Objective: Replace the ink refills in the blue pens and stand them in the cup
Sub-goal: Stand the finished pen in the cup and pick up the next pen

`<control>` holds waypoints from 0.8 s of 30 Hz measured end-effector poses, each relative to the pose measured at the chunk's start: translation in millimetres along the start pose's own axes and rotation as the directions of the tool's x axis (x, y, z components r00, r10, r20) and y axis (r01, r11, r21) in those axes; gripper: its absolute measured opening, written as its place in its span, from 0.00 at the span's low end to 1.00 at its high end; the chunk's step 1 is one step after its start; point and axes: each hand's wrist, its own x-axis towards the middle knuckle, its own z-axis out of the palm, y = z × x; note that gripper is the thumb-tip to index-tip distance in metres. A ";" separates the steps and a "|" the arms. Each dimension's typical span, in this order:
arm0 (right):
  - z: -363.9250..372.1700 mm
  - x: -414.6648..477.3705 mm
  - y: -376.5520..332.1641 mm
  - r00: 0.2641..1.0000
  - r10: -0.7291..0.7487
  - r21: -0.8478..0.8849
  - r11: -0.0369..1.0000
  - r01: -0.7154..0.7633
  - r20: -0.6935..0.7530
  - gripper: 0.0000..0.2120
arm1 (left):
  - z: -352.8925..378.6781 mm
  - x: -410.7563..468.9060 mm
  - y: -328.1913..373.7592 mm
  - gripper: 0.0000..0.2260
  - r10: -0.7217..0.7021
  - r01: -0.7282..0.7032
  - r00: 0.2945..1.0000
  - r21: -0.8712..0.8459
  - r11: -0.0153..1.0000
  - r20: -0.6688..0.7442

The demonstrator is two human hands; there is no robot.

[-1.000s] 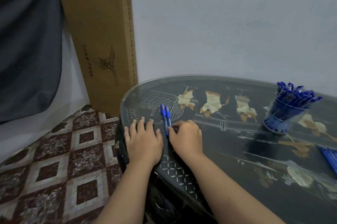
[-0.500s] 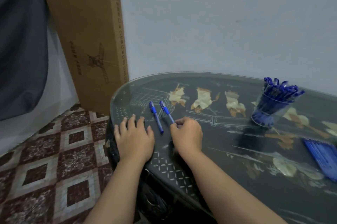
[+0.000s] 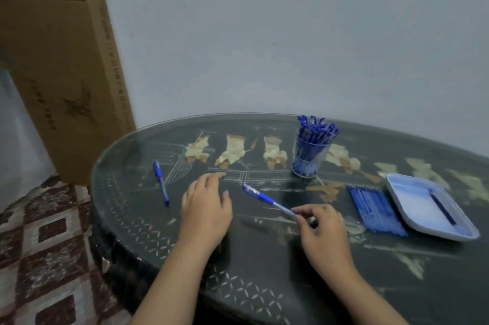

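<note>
Glass tops the dark, oval bench, with pale inlaid figures showing through it. The right hand pinches a blue pen near its tip end between thumb and curled fingers. The capped end of the pen angles away toward the far left, and a dark shadow lies on the glass below it. The left hand is palm down just left of that pen, with its fingers relaxed and slightly spread and nothing in them; whether it presses on the glass cannot be told. A second blue pen lies flat on the bench, well to the left of the left hand, cap toward the far edge. A clear cup stands upright farther back and right of centre, crowded with blue pens whose caps fan out above its rim. To the right of the right hand a flat bundle of blue refills lies side by side on the glass, just beside a white tray. The tray holds a single dark refill. A tall cardboard box leans against the pale wall behind the left end of the bench, above a brown-and-white patterned tile floor.
</note>
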 end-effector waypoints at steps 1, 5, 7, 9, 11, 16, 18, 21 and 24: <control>-10.3 -0.6 7.9 1.000 0.011 0.000 1.000 -0.011 0.002 0.11 | 7.2 -3.0 12.6 0.19 0.025 -0.023 0.999 -0.048 0.999 0.042; -40.2 0.9 29.0 0.998 0.050 0.044 0.998 -0.051 0.023 0.17 | 33.5 -16.5 52.6 0.18 0.094 -0.061 0.983 -0.203 0.977 0.159; -49.8 0.6 36.0 0.997 0.073 0.044 0.996 -0.074 0.039 0.15 | 44.0 -23.2 65.8 0.18 0.134 -0.100 0.978 -0.210 0.973 0.157; -58.2 0.4 43.5 0.997 0.075 0.045 0.996 -0.076 0.034 0.14 | 53.1 -27.9 73.7 0.17 0.154 -0.123 0.977 -0.200 0.972 0.149; -64.4 -0.2 51.8 0.998 0.060 0.047 0.997 -0.062 0.031 0.13 | 61.9 -29.8 77.7 0.15 0.160 -0.130 0.977 -0.195 0.972 0.143; -72.3 1.1 68.2 0.999 0.017 0.049 0.999 -0.018 0.033 0.11 | 76.9 -30.8 92.6 0.16 0.138 -0.086 0.968 -0.239 0.967 0.211; -72.5 4.1 71.8 1.000 -0.006 0.030 1.000 0.006 0.021 0.11 | 80.6 -31.9 96.7 0.14 0.154 -0.103 0.966 -0.240 0.965 0.207; -69.8 7.2 75.1 0.996 -0.090 -0.068 0.993 0.091 0.021 0.12 | 87.8 -33.2 99.1 0.13 0.211 -0.170 0.964 -0.233 0.957 0.162; -64.6 8.6 77.9 0.989 -0.142 -0.121 0.983 0.135 -0.050 0.13 | 95.3 -32.1 97.9 0.15 0.208 -0.152 0.968 -0.337 0.929 0.137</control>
